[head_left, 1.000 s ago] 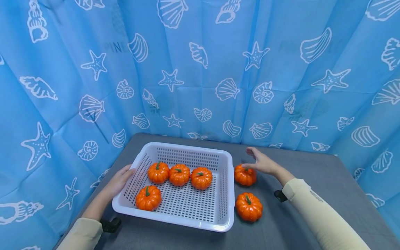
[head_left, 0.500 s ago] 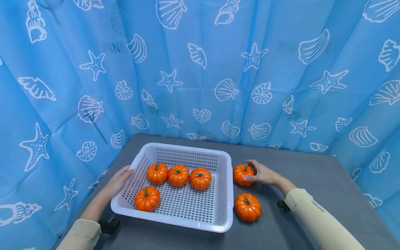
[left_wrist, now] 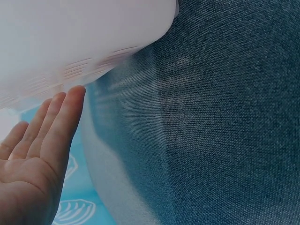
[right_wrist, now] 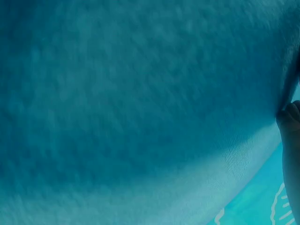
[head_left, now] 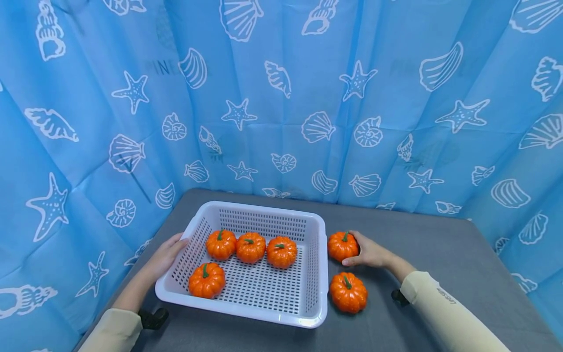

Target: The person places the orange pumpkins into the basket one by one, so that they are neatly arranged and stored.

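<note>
A white plastic basket [head_left: 239, 311] with slotted walls stands on the grey table, holding several small orange pumpkins with green stems. My left hand [head_left: 168, 256] is at its left side; in the left wrist view that hand [left_wrist: 42, 145] has straight fingers, tips right at the basket's outer wall [left_wrist: 84, 33]. To the right of the basket, my right hand [head_left: 371, 250] grips a pumpkin [head_left: 341, 246], thumb on the near side and fingers behind it. Closer to me sits another pumpkin [head_left: 348, 292]. The right wrist view shows just part of the right hand [right_wrist: 291, 140] at its edge.
Behind and to the left of the grey table [head_left: 440, 274] hangs a blue curtain [head_left: 281, 98] printed with white shells and starfish. Inside the basket, pumpkins line the back and one [head_left: 206, 280] lies at the front left.
My right hand has come down from above the far right pumpkin, and its thumb and fingers have closed round it. The left hand stays at the basket.
</note>
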{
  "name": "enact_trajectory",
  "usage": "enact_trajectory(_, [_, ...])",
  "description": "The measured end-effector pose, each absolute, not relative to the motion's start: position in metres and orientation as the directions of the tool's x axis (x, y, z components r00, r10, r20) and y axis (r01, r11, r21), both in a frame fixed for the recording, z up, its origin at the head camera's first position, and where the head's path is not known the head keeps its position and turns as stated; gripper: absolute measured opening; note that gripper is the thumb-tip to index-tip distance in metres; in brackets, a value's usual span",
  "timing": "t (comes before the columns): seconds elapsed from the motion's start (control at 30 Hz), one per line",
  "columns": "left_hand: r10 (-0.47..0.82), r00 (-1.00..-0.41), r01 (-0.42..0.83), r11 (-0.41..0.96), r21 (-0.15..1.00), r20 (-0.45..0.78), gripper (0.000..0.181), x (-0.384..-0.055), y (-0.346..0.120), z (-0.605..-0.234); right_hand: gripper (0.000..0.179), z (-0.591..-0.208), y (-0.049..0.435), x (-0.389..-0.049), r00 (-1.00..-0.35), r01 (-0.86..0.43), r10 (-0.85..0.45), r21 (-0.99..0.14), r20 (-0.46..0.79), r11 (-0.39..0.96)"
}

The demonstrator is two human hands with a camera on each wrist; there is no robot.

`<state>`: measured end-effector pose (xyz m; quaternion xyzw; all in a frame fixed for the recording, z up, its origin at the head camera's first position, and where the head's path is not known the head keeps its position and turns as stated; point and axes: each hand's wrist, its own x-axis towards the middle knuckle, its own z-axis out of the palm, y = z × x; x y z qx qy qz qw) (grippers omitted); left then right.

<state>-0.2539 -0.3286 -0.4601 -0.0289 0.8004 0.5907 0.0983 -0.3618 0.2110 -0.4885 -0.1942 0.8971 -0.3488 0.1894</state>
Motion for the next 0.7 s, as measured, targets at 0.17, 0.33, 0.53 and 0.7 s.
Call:
enact_trajectory(0.17, [0.071,-0.979,-0.159,0.303,0.939,-0.189,0.059,-0.254,-0.329,-0.461,0.098,-0.497,0.209,-0.361,-0.867,-0.210,-0.462,-0.707,-0.185,0.676])
enact_trajectory(0.33, [0.073,-0.980,-0.154,0.306,0.939,-0.185,0.059,-0.253,-0.329,-0.462,0.092,-0.500,0.205,-0.359,-0.879,-0.223,-0.456,-0.725,-0.140,0.652])
enact_trajectory(0.53, [0.069,-0.980,-0.159,0.309,0.937,-0.189,0.058,-0.254,-0.330,-0.461,0.087,-0.500,0.202,-0.358,-0.895,-0.237,-0.433,-0.704,-0.110,0.669])
enact_trajectory(0.7, [0.064,-0.979,-0.166,0.315,0.934,-0.196,0.059,-0.256,-0.330,-0.461,0.085,-0.500,0.201,-0.358,-0.905,-0.221,-0.409,-0.696,-0.115,0.684])
